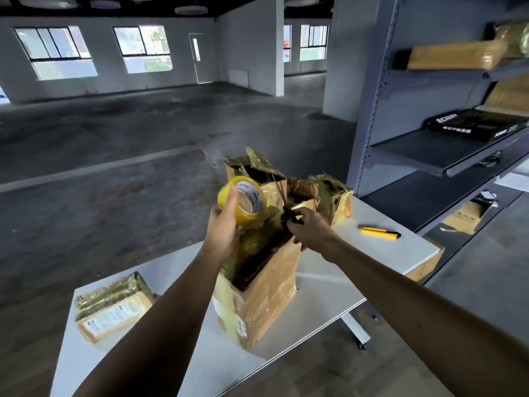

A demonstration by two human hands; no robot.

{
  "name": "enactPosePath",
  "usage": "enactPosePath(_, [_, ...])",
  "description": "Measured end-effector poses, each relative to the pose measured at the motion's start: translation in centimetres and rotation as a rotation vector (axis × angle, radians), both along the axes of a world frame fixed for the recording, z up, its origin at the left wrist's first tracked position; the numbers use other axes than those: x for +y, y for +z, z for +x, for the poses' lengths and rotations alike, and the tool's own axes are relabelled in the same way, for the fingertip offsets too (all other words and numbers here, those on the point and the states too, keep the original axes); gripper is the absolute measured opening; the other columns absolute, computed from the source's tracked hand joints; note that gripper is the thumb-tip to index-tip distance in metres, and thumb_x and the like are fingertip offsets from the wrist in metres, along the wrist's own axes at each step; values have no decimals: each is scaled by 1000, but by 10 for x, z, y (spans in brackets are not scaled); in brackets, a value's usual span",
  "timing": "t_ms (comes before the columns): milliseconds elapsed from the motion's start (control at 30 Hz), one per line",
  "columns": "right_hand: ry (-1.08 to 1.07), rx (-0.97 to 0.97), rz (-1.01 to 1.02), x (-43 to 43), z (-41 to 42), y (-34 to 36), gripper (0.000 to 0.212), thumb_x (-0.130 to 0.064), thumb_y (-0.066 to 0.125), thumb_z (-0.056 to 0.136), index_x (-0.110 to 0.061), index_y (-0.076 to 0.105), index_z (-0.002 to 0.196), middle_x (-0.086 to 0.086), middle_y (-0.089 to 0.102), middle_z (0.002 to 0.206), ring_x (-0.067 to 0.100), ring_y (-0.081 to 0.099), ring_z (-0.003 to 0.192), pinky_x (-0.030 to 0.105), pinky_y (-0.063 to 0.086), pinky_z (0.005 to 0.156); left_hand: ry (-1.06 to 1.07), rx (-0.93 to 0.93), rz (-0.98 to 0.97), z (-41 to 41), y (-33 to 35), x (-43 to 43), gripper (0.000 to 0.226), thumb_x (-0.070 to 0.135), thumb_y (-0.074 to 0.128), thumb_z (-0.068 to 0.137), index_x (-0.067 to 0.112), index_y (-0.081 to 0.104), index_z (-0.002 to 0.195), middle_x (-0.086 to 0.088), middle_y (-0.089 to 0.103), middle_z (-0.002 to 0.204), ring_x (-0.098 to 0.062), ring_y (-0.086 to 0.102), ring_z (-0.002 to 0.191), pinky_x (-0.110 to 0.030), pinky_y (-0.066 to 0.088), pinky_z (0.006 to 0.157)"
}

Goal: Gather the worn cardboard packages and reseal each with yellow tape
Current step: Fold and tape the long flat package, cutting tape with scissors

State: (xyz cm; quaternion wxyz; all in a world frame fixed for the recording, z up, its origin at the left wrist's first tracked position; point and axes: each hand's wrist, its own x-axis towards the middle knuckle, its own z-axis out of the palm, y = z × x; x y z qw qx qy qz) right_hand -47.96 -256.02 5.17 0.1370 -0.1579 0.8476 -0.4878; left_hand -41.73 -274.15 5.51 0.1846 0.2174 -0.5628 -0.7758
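The tabletop (372,253) carries five cardboard packages: one tall package (257,296) mid-tabletop, one flat package (111,308) at its near-left corner, and what looks like three in the far-edge cluster (335,199). There is one tape roll (243,199), one pair of scissors (282,202) and one utility knife (379,232).

Daylight enters through the windows (54,53) on the far wall (104,58), leaving the floor (114,156) dim and the table (386,247) evenly lit with soft shadows, while the taped packages (257,296) show glare, the boxes (452,57) on the shelves (429,156) at the right edge are blurred, and straight lines bow toward the edges.
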Motion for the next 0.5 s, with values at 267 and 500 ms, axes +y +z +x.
enactPosePath(267, [-45,-114,-329,2,-20,-3,38,-35,56,99,-21,54,134,3,68,111,18,66,98,35,60,83,-67,-77,-67,-27,0,15,36,28,63,95,7,59,123,-8,72,92,-7,72,68,-19,51,51])
enactPosePath(500, [-101,-234,-532,18,-60,-4,29,-18,64,96,-15,60,125,10,70,102,21,70,82,37,61,69,-181,-107,-88,-51,14,45,33,22,54,100,-3,64,119,-3,72,65,-8,69,55,-15,48,46])
